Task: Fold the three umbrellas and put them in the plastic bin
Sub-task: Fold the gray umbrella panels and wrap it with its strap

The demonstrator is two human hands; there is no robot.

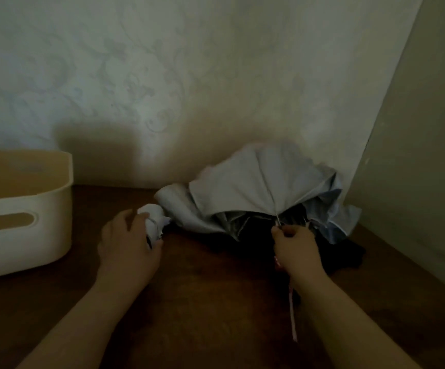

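The left hand [129, 242] gripped a pale bundled umbrella end [154, 218]. The right hand [294, 247] pinched the light blue umbrella [256, 187] at a rib tip. The plastic bin [26, 217] stood left of the left hand.

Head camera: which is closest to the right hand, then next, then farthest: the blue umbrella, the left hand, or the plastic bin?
From the right hand:
1. Blue umbrella, just above it; the fingers pinch a rib tip.
2. Left hand, across the table to the left.
3. Plastic bin, far left edge.
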